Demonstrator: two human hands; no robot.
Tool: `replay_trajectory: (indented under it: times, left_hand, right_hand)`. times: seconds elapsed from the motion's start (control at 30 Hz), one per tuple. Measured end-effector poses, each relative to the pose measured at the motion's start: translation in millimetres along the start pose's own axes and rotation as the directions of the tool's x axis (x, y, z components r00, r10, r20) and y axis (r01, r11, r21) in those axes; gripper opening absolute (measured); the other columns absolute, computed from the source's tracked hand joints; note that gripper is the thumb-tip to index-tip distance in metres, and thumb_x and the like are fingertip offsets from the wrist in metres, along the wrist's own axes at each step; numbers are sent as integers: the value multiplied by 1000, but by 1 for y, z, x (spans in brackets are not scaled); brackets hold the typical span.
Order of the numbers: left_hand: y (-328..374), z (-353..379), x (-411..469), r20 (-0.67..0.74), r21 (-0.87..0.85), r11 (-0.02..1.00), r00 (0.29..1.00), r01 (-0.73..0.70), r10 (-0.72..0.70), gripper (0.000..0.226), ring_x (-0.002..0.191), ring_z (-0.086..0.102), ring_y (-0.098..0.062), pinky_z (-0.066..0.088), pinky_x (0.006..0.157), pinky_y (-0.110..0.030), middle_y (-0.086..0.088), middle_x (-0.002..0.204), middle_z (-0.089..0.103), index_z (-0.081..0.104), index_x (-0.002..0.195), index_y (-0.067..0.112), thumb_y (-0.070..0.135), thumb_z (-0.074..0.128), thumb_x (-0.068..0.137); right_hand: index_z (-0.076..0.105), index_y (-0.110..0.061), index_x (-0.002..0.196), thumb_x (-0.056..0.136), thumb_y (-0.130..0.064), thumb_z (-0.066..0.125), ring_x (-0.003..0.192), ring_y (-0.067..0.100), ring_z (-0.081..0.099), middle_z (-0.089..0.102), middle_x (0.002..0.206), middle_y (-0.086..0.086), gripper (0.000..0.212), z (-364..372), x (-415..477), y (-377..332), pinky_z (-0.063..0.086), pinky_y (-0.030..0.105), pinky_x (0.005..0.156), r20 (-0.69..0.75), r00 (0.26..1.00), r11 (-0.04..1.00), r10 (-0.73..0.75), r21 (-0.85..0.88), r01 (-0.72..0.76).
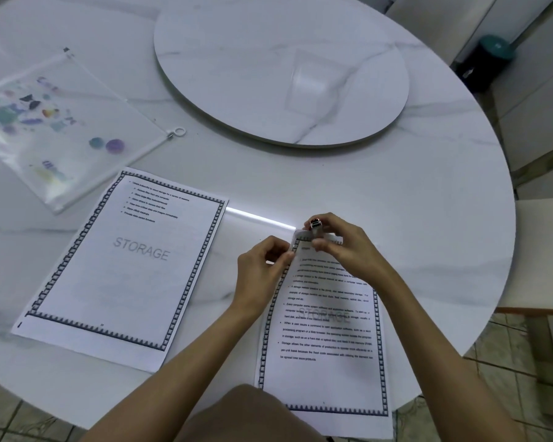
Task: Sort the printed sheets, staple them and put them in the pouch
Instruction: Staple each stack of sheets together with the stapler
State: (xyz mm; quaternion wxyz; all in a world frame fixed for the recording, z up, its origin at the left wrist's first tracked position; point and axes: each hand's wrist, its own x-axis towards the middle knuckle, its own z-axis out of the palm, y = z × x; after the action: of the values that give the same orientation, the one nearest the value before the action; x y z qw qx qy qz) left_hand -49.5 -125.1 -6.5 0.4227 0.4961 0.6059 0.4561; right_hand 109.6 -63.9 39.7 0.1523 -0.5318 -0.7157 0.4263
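A printed sheet set [324, 339] with a toothed border lies in front of me, hanging over the table's near edge. My left hand [262, 269] pinches its top left corner. My right hand [342, 245] grips a small white stapler [315, 228] set on that same top edge. A second printed sheet [125, 269] marked STORAGE lies flat to the left. The clear zip pouch [61, 129] with coloured prints rests at the far left, its ring pull [179, 132] pointing right.
The round white marble table [428, 202] carries a raised turntable disc [281, 68] at the back. A dark bin with a teal lid [489, 62] stands on the floor at the upper right. Tiled floor shows past the table's edge.
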Motion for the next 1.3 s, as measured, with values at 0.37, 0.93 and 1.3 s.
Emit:
replay_trajectory:
  times: [0.37, 0.93, 1.3]
  left_hand:
    - [5, 6, -4, 49, 21, 999, 998, -42, 40, 6, 74, 58, 8, 45, 65, -5, 15, 73, 61, 60, 81, 19, 17, 65, 84]
    - [9, 5, -5, 38, -9, 998, 998, -58, 58, 6, 73, 59, 4, 46, 64, -6, 14, 73, 62, 60, 80, 18, 17, 66, 83]
    - [10, 7, -7, 33, -23, 997, 997, -68, 68, 7, 75, 60, 0, 46, 63, -6, 13, 73, 62, 60, 80, 19, 16, 66, 83]
  right_hand:
    - [53, -14, 119, 88, -31, 58, 101, 12, 63, 65, 112, 1, 36, -12, -1, -13, 48, 25, 87, 75, 979, 944, 191, 260, -204]
    - [60, -28, 102, 78, -8, 70, 99, 1, 62, 68, 103, -11, 33, -3, -18, -10, 48, 20, 86, -33, 997, 974, 76, 215, -67]
    - [61, -24, 101, 78, -4, 69, 100, 5, 64, 70, 103, -4, 32, 2, -23, -12, 50, 27, 91, -66, 998, 956, 22, 294, -2]
